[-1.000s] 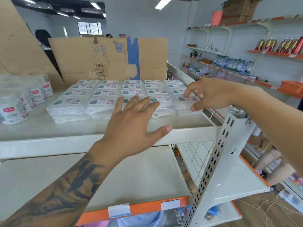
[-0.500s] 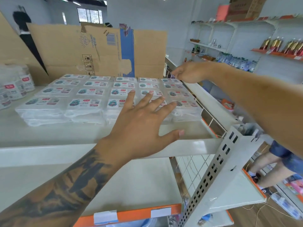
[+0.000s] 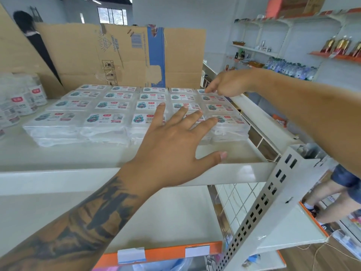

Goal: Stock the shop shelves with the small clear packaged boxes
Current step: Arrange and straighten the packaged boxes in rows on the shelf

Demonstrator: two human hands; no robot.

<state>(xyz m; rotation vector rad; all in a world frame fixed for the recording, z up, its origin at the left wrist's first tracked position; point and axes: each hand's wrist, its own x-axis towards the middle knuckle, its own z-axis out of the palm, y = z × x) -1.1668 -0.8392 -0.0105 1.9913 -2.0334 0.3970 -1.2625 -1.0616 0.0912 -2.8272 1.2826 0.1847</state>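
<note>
The small clear boxes (image 3: 136,112) lay in neat rows on the top shelf (image 3: 97,153), looking light, stiff and slick-wrapped, best nudged by their edges, the left hand (image 3: 172,145) spread flat, the right hand (image 3: 228,83) loosely curled, fingertips touching the back-right box.

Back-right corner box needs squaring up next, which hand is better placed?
Right. The right hand already has its fingertips at the back-right box; the left hand lies spread over the front row.
</note>
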